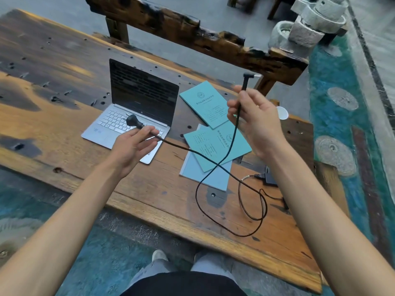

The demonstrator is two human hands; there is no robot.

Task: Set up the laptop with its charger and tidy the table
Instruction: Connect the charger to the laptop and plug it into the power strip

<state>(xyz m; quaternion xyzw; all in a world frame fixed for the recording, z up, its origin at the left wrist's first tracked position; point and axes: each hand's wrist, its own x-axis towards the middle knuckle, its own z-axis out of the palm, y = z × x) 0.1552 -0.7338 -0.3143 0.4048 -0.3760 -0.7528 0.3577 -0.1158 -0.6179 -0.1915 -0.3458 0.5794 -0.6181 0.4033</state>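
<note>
Centre frame, above the counter (64,133): left hand (132,146), grip closed on cable (213,167) behind wall plug (133,120), over open laptop (136,112). Right hand (254,122), grip closed below angled connector (248,76). Adapter (270,178) and booklets (215,144) right of centre.

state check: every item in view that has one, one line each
laptop: open, screen dark, nothing plugged in
wall plug: unplugged, held above the keyboard by left hand
angled connector: unplugged, held up by right hand
power brick: on table, cable looped loosely
teal booklets: closed, overlapping untidily
white cup: tipped on its side
</note>
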